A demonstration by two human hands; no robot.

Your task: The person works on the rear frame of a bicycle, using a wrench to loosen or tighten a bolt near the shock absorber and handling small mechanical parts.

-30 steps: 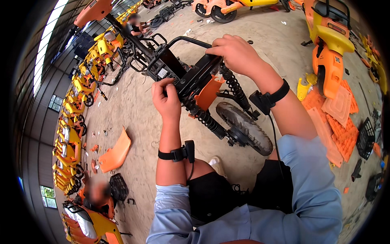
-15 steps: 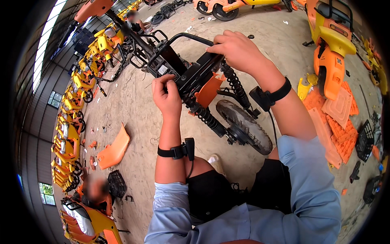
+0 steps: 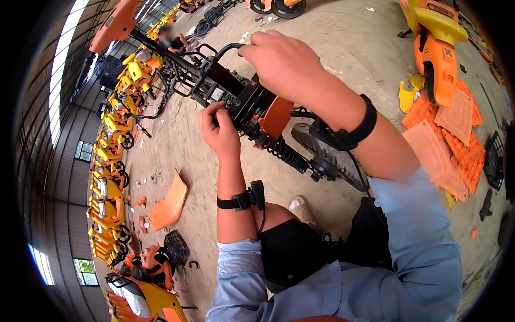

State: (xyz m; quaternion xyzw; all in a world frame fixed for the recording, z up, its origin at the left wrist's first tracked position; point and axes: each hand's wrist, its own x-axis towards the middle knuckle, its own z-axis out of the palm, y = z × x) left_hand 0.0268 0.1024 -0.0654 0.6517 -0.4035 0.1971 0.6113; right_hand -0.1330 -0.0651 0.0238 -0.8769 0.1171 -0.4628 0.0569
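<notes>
A stripped scooter frame (image 3: 247, 102) stands before me, with black rear coil springs (image 3: 284, 153), an orange panel (image 3: 277, 115) and a treaded wheel (image 3: 347, 169). My left hand (image 3: 220, 129) has curled fingers at the near left edge of the frame's black plate; what they grip is hidden. My right hand (image 3: 281, 61) is closed, its fingers at the looped black bar (image 3: 225, 49), its back hiding part of that bar and the right spring. Each forearm wears a black strap with a small device and cord.
Rows of yellow scooters (image 3: 110, 182) line the left wall. Orange panels (image 3: 456, 123) lie at right beside a parked scooter (image 3: 437, 64). A loose orange panel (image 3: 166, 206) and black basket (image 3: 176, 248) lie at left. Other people (image 3: 174, 40) sit among the scooters.
My right hand has moved left and up along the bar and covers more of the right spring. The view has shifted slightly. My left hand stays at the plate's edge.
</notes>
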